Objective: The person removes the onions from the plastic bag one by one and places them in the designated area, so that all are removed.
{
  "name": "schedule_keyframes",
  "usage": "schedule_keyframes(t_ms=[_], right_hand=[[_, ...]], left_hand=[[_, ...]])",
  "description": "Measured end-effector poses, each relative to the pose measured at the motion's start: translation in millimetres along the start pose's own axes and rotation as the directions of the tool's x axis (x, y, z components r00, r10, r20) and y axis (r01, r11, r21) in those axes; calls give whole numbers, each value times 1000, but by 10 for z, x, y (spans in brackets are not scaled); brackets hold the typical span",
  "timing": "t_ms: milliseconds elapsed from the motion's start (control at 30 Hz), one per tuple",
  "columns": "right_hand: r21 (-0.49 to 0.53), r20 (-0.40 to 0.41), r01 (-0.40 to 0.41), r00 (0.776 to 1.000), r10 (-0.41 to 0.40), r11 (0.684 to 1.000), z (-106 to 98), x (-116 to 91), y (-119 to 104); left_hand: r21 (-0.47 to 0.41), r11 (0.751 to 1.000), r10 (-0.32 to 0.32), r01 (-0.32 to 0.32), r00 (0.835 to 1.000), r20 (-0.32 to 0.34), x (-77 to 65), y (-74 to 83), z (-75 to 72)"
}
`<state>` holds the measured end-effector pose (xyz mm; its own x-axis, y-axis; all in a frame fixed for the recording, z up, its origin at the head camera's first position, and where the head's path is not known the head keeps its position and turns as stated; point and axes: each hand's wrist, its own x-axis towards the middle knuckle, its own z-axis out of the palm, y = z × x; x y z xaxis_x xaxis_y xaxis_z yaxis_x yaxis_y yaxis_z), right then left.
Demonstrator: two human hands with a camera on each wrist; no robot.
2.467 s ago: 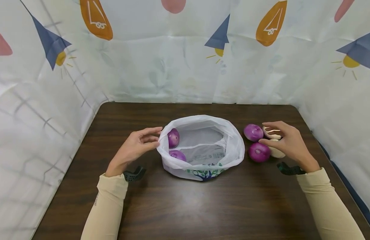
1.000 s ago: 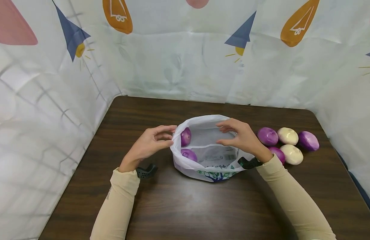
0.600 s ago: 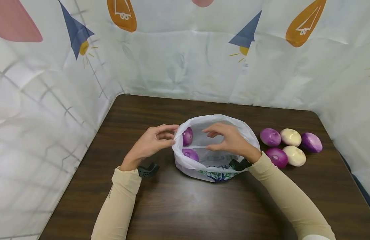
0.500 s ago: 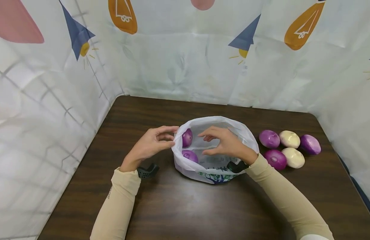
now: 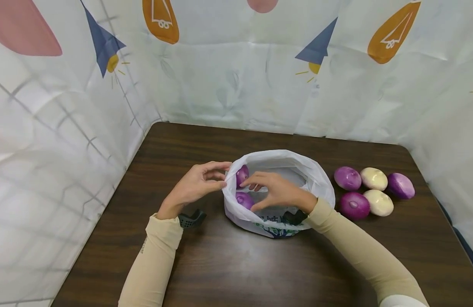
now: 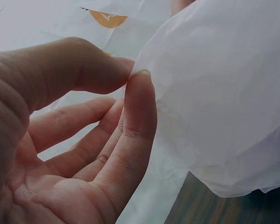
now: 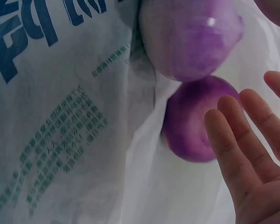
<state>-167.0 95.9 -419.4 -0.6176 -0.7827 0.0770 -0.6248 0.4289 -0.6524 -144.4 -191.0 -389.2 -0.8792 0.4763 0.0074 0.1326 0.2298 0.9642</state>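
Observation:
A white plastic bag (image 5: pixel 321 181) with green and blue print stands with its mouth wide on the table. My left hand (image 5: pixel 196 185) pinches the bag's left rim between thumb and finger, as the left wrist view also shows. Two red onions lie inside at the left: a rear onion (image 5: pixel 242 174) and a front onion (image 5: pixel 244 199). Over the bag's mouth, my right hand (image 5: pixel 276 191) has its fingers spread around air, close to both onions. In the right wrist view, its fingers (image 7: pixel 235 154) overlap the edge of one purple onion (image 7: pixel 196 126); contact cannot be told.
To the right of the bag, three red onions, one of them the rightmost onion (image 5: pixel 400 186), lie grouped with two cream-white onions, a rear one (image 5: pixel 373 178) and a front one (image 5: pixel 378 202). The brown table (image 5: pixel 236 264) meets a printed white sheet (image 5: pixel 229 85) at the back.
My right hand has moved left from the loose onions into the bag's mouth, now nearing the two onions inside. The left hand stays at the rim. The head view has shifted slightly.

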Motion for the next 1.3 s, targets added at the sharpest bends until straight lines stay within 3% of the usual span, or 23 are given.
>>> schedule_keyframes(t_ms=[867, 1300], right_hand=[[-54, 100, -8, 995, 13, 998, 195, 88, 109], [-34, 29, 1, 1000, 0, 999, 142, -23, 185]], left_hand=[[1, 1000, -5, 5, 1000, 12, 42, 5, 40], [7, 1000, -3, 3, 1000, 5, 23, -15, 30]])
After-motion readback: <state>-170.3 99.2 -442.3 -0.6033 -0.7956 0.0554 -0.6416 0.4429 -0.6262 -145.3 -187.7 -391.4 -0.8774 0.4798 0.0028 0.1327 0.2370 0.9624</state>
